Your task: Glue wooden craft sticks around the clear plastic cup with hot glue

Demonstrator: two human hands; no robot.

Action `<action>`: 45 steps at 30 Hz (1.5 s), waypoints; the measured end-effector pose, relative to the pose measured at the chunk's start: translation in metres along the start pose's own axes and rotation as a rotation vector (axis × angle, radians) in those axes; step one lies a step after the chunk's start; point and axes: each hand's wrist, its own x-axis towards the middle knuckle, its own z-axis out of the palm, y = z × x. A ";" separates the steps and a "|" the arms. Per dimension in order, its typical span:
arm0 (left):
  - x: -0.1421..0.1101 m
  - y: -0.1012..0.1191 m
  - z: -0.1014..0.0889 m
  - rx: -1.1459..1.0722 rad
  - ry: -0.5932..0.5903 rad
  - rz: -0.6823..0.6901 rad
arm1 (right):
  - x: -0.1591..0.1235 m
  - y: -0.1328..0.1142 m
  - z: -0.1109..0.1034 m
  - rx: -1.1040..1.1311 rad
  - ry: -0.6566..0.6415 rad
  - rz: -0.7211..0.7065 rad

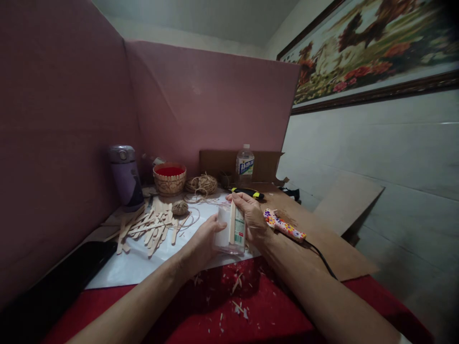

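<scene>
Between my hands is a small clear plastic container [223,235] with a green-and-white label, held over the front edge of the white paper. My left hand [201,241] grips its left side, thumb across the front face. A flat wooden craft stick [232,223] stands upright against the container. My right hand [251,217] pinches the stick near its top end, its other fingers behind the container's right side. Just right of that hand lies a flower-patterned glue gun [285,225] with a black cord. Loose craft sticks [154,227] are heaped to the left.
Behind the sticks stand a purple flask [125,179] and a stick-covered pot [169,184] with a red inside. A twine coil [203,184], a twine ball [180,207], a yellow-black cutter [247,193] and a plastic bottle [245,166] are nearby. Scraps litter the red cloth [258,306].
</scene>
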 end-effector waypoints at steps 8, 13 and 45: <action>0.000 0.000 -0.001 0.013 0.001 0.007 | -0.001 0.003 0.000 0.016 0.000 -0.006; 0.003 -0.004 -0.008 -0.005 -0.007 0.006 | 0.004 -0.002 -0.003 0.075 0.009 0.006; -0.002 0.046 -0.022 -0.050 0.466 0.210 | 0.009 0.036 -0.015 -0.487 -0.050 0.123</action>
